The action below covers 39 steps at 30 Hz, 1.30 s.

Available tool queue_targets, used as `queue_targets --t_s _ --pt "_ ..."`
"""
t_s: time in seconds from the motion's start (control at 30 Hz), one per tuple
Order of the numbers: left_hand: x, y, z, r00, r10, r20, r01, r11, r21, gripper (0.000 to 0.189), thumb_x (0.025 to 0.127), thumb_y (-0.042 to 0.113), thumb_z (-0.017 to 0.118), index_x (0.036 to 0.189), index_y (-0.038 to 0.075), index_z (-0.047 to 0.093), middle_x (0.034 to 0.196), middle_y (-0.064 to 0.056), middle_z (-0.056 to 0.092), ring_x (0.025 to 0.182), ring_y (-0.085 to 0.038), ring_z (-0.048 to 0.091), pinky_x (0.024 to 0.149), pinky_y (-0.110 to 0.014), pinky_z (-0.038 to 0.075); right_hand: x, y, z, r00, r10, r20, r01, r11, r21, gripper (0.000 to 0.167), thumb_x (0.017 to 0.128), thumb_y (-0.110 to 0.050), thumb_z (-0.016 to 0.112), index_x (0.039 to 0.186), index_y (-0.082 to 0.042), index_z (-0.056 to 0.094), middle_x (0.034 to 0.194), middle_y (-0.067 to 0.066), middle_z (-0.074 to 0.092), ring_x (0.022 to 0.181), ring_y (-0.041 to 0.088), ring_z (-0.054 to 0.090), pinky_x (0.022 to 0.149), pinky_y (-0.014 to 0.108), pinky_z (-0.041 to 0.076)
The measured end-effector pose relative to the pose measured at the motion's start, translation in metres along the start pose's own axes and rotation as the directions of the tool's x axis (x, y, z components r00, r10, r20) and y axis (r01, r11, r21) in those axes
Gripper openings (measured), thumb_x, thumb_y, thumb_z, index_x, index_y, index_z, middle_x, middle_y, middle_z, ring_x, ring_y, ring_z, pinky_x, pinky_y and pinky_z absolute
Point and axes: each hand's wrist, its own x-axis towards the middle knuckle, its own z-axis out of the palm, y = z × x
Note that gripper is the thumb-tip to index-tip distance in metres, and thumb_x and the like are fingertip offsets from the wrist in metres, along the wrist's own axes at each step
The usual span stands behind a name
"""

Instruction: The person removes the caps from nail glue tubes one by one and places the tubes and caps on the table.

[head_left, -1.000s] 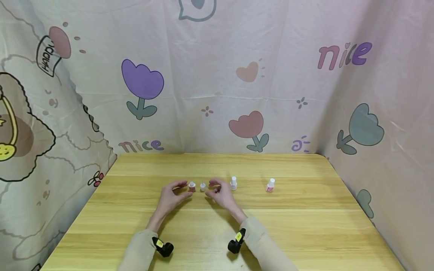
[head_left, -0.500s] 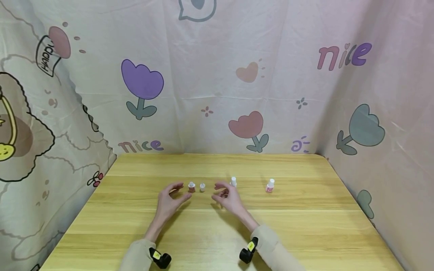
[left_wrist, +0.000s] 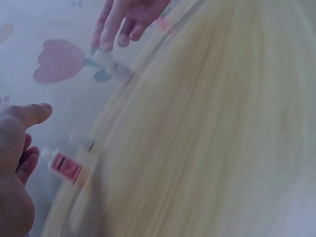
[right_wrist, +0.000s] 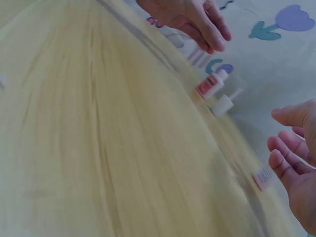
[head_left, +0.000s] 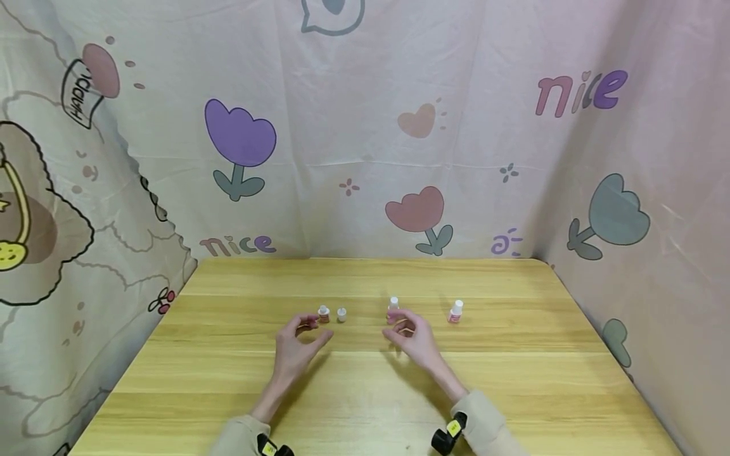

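Observation:
A small red-labelled bottle (head_left: 324, 315) stands uncapped on the table, its white neck showing. Right of it a white cap (head_left: 341, 315) rests upside down, with a thin stem (right_wrist: 237, 93) pointing up in the right wrist view. My left hand (head_left: 293, 351) hovers just in front of the uncapped bottle, thumb and fingers apart, holding nothing. Farther right, my right hand (head_left: 419, 342) is in front of a second small bottle (head_left: 393, 303) with a white cap, partly hiding it. Its fingers are loosely bent, and no object is between them.
Another white-capped bottle (head_left: 455, 311) with a pink-red label stands to the right. All sit on a wooden table (head_left: 365, 392), toward its back half. A printed cloth (head_left: 342, 126) hangs behind the table and along both sides.
My right hand has moved right, from beside the upturned cap to in front of the second bottle. My left hand has drawn slightly toward me. The bottles and cap have stayed put.

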Motion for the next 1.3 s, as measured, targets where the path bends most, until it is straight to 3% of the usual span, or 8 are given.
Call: queue_targets --t_s 0.17,0.3,0.47,0.6,0.8,1.0,1.1,1.3 --pt "-0.005 0.007 0.018 0.998 0.065 0.017 -0.064 0.997 -0.046 0.038 0.073 0.006 0.089 0.105 0.000 0.070 0.103 -0.019 0.074 0.094 -0.032 0.069 0.087 -0.026 0.057 -0.005 0.006 -0.017 0.998 0.020 -0.063 -0.020 1.000 0.003 0.041 0.084 0.002 0.076 0.121 0.009 0.062 0.106 0.031 0.065 0.079 0.002 0.061 0.071 0.016 0.054" --pt "-0.007 0.011 0.033 0.998 0.062 0.033 -0.060 0.996 -0.072 0.037 0.074 0.006 0.088 0.106 0.000 0.070 0.104 -0.019 0.074 0.095 -0.034 0.069 0.088 -0.033 0.059 -0.008 0.007 -0.026 0.993 0.056 -0.103 -0.053 0.998 0.028 0.042 0.083 0.004 0.075 0.122 0.010 0.061 0.105 0.029 0.066 0.080 0.002 0.062 0.072 0.015 0.054" --pt "-0.007 0.016 0.054 0.995 0.003 0.100 0.009 0.993 -0.119 0.042 0.075 0.007 0.087 0.112 -0.002 0.069 0.110 -0.020 0.073 0.102 -0.039 0.068 0.094 -0.039 0.057 -0.010 0.010 -0.035 0.987 0.075 -0.140 -0.070 0.997 0.038 0.041 0.083 0.005 0.075 0.122 0.009 0.062 0.106 0.028 0.066 0.079 0.002 0.063 0.072 0.015 0.054" --pt "-0.006 0.018 0.071 0.984 -0.036 0.177 0.064 0.986 -0.157 0.046 0.078 0.010 0.085 0.118 -0.002 0.066 0.117 -0.023 0.071 0.110 -0.041 0.067 0.099 -0.042 0.055 -0.012 0.014 -0.040 0.985 0.049 -0.164 -0.044 0.999 0.032 0.040 0.083 0.007 0.074 0.120 0.011 0.061 0.102 0.026 0.067 0.078 0.001 0.063 0.072 0.015 0.055" --pt "0.002 0.016 0.093 0.970 -0.070 0.233 0.116 0.975 -0.190 0.049 0.081 0.007 0.082 0.124 -0.004 0.062 0.124 -0.028 0.067 0.116 -0.043 0.065 0.102 -0.045 0.053 -0.015 0.016 -0.044 0.984 0.020 -0.179 -0.016 1.000 0.022 0.039 0.083 0.008 0.074 0.118 0.016 0.060 0.099 0.026 0.068 0.076 0.000 0.064 0.071 0.016 0.056" --pt "0.014 0.017 0.110 0.939 -0.136 0.315 0.209 0.955 -0.211 0.058 0.082 0.003 0.079 0.134 -0.008 0.054 0.135 -0.029 0.060 0.124 -0.044 0.060 0.108 -0.048 0.048 -0.018 0.017 -0.049 0.981 0.068 -0.184 -0.063 0.997 0.033 0.039 0.083 0.006 0.075 0.119 0.013 0.062 0.103 0.029 0.067 0.077 0.001 0.065 0.073 0.016 0.056" --pt "0.019 0.017 0.118 0.928 -0.198 0.317 0.268 0.943 -0.196 0.061 0.081 0.002 0.079 0.136 -0.006 0.053 0.138 -0.026 0.059 0.127 -0.041 0.059 0.110 -0.046 0.047 -0.019 0.018 -0.051 0.981 0.079 -0.180 -0.075 0.997 0.032 0.039 0.083 0.007 0.074 0.119 0.012 0.062 0.104 0.030 0.066 0.077 0.001 0.065 0.074 0.016 0.056" --pt "0.026 0.016 0.132 0.933 -0.228 0.280 0.286 0.940 -0.185 0.058 0.081 -0.002 0.078 0.134 -0.005 0.055 0.132 -0.024 0.063 0.121 -0.037 0.062 0.106 -0.044 0.051 -0.021 0.018 -0.053 0.982 0.078 -0.170 -0.074 0.997 0.025 0.038 0.084 0.004 0.074 0.120 0.012 0.062 0.105 0.029 0.066 0.078 0.001 0.064 0.075 0.016 0.055"
